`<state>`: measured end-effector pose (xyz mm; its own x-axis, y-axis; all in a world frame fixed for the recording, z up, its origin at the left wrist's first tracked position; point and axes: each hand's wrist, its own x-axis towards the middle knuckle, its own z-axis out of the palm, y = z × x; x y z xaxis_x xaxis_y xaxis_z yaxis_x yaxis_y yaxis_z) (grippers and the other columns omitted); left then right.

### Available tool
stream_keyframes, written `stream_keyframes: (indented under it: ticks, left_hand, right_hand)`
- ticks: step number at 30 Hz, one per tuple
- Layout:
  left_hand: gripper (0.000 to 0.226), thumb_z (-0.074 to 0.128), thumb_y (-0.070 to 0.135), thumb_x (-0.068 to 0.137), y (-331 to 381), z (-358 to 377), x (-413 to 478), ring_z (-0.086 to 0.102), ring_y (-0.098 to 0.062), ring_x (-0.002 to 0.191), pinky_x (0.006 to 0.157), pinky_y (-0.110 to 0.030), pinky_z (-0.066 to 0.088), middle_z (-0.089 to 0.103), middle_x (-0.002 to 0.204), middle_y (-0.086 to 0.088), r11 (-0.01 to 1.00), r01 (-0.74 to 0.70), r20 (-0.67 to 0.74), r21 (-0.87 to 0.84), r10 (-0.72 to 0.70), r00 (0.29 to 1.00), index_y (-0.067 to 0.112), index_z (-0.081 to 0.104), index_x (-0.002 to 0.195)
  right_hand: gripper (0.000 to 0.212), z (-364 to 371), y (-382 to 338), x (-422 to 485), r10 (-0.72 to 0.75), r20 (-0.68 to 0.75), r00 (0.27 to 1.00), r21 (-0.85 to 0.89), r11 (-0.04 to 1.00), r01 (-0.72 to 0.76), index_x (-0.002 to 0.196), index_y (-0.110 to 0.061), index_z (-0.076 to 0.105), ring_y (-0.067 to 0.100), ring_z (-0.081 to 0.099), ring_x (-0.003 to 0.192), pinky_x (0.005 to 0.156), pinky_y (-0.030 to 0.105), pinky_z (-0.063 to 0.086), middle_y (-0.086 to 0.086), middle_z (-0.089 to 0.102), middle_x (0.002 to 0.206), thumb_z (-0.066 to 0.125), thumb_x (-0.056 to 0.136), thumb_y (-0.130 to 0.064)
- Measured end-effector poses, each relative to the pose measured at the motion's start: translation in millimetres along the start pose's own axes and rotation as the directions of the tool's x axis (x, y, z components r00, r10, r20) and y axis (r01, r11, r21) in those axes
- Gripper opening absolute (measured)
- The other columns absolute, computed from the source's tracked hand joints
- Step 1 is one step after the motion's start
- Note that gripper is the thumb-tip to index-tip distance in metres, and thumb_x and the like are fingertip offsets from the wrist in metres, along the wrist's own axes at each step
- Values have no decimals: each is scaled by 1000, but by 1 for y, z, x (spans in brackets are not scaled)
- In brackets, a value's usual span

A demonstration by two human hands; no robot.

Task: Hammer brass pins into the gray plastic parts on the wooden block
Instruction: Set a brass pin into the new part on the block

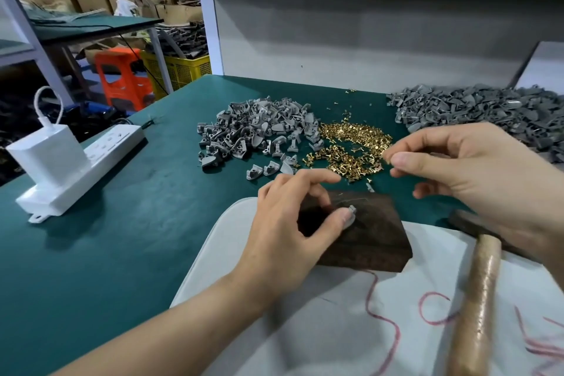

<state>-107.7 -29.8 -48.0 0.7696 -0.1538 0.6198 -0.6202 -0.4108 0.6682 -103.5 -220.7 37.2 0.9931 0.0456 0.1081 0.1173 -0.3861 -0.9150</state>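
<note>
The gray part [352, 209] sits on the wooden block [375, 235], pinched by your left hand [293, 223]. Your right hand [457, 162] pinches above the brass pins [354, 146] — on one or not, I cannot tell. Loosen the left pinch and the part may tip.

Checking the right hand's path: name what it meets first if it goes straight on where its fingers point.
The right hand points left, so it would probably meet the brass pins heap first; its height above them is unclear.
</note>
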Motion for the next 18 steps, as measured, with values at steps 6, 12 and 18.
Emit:
stream_keyframes:
  ticks: [6,12,18]
  left_hand:
    - [21,57,28,85,0,-1,-1,52,-4,91,93,-33,37,58,84,15,1000,25,-48,12,-24,999,33,58,106]
    - [27,55,13,81,0,0,0,49,-2,90,95,-32,33,58,79,16,998,37,-27,50,-36,999,25,61,104]
    - [28,48,20,83,5,-2,-2,54,-6,89,96,-37,34,64,79,14,998,-56,40,-2,56,998,21,59,109]
  right_hand:
    - [11,5,2,0,49,46,998,9,999,-49,72,-7,71,10,62,69,48,14,47,13,69,77,68,78,-15]
    - [12,10,-3,-6,114,201,973,65,989,-130,80,1,62,17,61,58,47,20,51,13,69,72,57,88,-6]
    - [13,20,-5,-8,142,187,972,93,983,-161,82,1,58,23,67,64,60,26,59,23,69,78,53,92,-5]
